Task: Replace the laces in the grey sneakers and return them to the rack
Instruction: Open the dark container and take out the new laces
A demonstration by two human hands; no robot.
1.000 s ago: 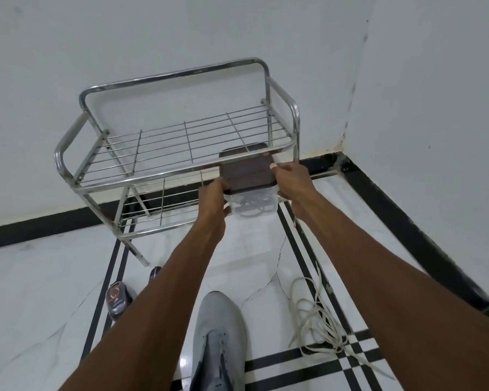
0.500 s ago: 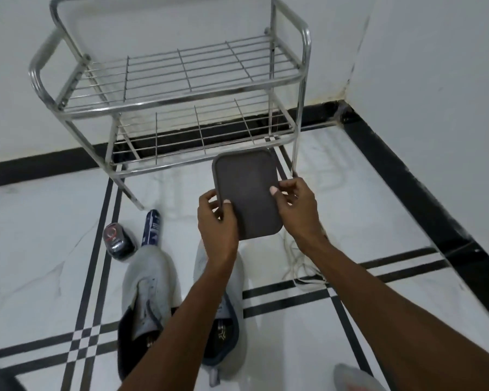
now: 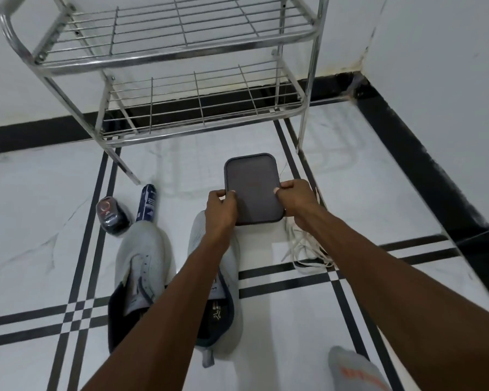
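Observation:
Two grey sneakers lie on the floor with no laces, the left one (image 3: 144, 266) beside the right one (image 3: 223, 311). Both my hands hold a container with a dark grey lid (image 3: 251, 187) low over the floor, just past the right sneaker's toe. My left hand (image 3: 220, 210) grips its left edge and my right hand (image 3: 297, 200) its right edge. A tangle of white laces (image 3: 305, 249) lies on the tiles under my right wrist. The steel shoe rack (image 3: 164, 60) stands against the wall with bare wire shelves.
A blue spray can (image 3: 147, 203) and a small dark round tin (image 3: 112, 211) lie left of the sneakers near a rack leg. A foot in a grey sock (image 3: 353, 371) shows at the bottom right. Walls meet in a corner at the right.
My hands took the lidded container off the rack's top shelf and lowered it toward the floor in front of the rack. My view tilted down, bringing both sneakers into sight.

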